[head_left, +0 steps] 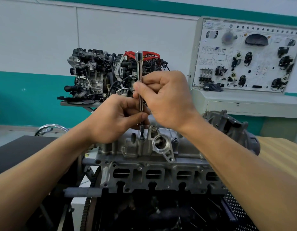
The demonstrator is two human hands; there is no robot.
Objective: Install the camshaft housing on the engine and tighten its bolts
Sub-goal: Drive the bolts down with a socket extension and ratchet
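Right grip (pixel 166 99) pinches the extension bar (pixel 140 70) about halfway up, thumb and curled fingers closed round the chrome shaft. Left grip (pixel 114 120) pinches the same bar lower down, just above the socket (pixel 141 129) at its foot. Neither has anything else in it.

The bar stands nearly upright. Its long axis runs straight down from both grips to a bolt (pixel 142 138) in the camshaft housing (pixel 139 150). So the work lies directly below the hands, with the left grip nearer to it. The socket covers the bolt head, and how far home the bolt sits cannot be told. The bar's top end is bare, with no ratchet or handle on it, so I judge this to be running the bolt down by finger. The coming turns depend on holding the bar in line with the bolt. A lean could let the socket slip or start the thread crooked.

The housing sits on top of the engine (pixel 161 176). The bolt is along its near edge, just left of a round opening (pixel 161 142). A dark upright stub (pixel 133 136) stands just left of the socket, and another bolt head (pixel 154 128) shows just right of it.

Well behind, a second engine (pixel 94 75) rests on a shelf by the wall, and a training board (pixel 244 55) stands at the far right.
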